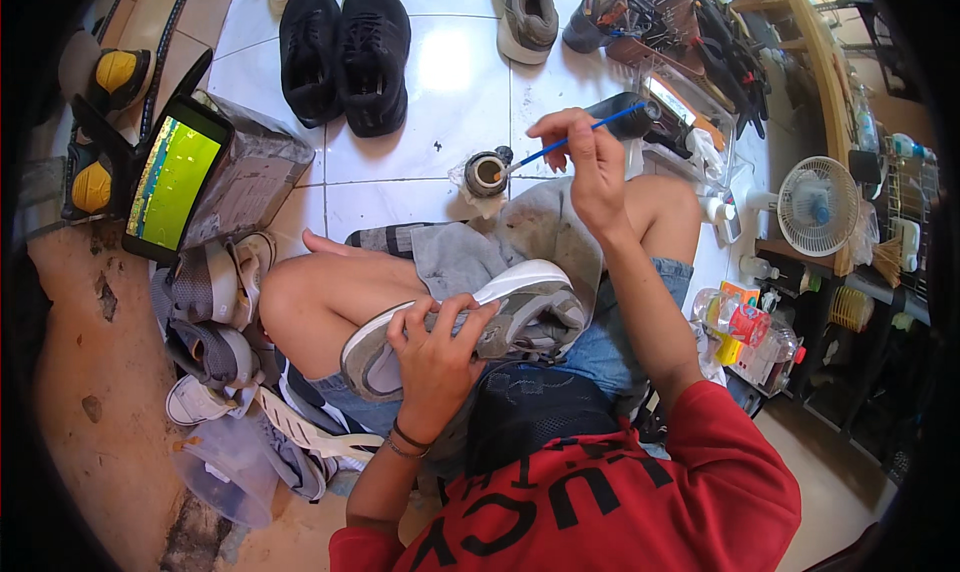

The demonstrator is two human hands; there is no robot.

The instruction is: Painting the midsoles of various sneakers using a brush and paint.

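My left hand is wrapped round a grey sneaker with a white sole edge, which rests on its side over my lap. In my right hand is a thin brush with a blue handle, pinched between the fingers. Its tip points down to the left, at the mouth of a small open jar holding something dark; I cannot tell whether it touches the contents. The jar stands on the tiled floor, on a crumpled whitish wrapping. A stained grey cloth covers part of my legs beneath the sneaker.
Black shoes and another grey shoe stand on the far tiles. At left, a phone leans by a box, above piled shoes. To the right are a tool basket, a dark bottle, a white fan and plastic bottles.
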